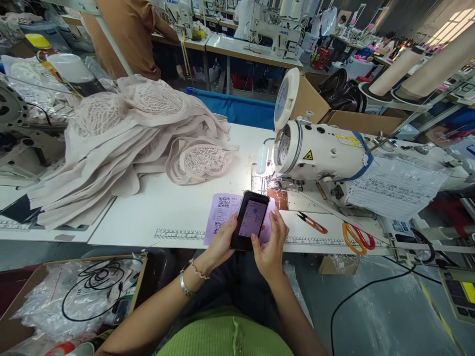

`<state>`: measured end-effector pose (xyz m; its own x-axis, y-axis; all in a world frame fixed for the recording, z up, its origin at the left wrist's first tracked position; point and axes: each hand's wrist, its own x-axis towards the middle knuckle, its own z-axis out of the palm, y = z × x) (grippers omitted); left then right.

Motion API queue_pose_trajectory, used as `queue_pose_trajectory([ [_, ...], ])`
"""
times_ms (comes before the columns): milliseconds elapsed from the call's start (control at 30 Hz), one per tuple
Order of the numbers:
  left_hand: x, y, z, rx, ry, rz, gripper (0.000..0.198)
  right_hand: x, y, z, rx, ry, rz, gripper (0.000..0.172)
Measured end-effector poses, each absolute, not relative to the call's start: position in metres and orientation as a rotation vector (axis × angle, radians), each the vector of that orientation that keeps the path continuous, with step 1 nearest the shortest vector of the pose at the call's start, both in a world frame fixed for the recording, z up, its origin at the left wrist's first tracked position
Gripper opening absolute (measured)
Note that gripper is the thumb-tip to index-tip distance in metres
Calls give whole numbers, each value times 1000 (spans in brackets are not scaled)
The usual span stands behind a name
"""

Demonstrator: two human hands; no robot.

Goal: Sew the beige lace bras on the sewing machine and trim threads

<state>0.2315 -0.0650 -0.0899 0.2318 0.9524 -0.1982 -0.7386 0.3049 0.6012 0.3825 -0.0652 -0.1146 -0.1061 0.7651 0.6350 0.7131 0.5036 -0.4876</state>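
The white desk [148, 212] carries a heap of pale, lace-trimmed garments [144, 128] on the left and a sewing machine [319, 148] on the right. Near the front edge lies a purple sheet [217, 212] (QR codes printed on it). The left hand [222, 237] grips the phone's left side; the right hand [271, 247] is loosely parted, thumb over the screen's lower right corner, fingers beside the right edge. So the phone [252, 217] sits between both hands, above the sheet. Farther right lie scissors [349, 237], then smaller snips [313, 223].
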Motion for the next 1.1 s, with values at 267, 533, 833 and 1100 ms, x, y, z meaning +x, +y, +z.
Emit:
queue_pose_trajectory([
  [267,231,-65,-88,467,687,1223,52,385,-66,-116,-1175,-1820,95,54],
  [533,230,-65,-82,483,744,1216,45,386,-67,-117,-1159,-1796,100,50],
  [833,231,-66,-90,543,718,1221,45,386,-67,-117,-1154,-1787,87,48],
  [1100,229,-66,-90,549,711,1204,49,387,-66,-117,-1148,-1791,97,48],
])
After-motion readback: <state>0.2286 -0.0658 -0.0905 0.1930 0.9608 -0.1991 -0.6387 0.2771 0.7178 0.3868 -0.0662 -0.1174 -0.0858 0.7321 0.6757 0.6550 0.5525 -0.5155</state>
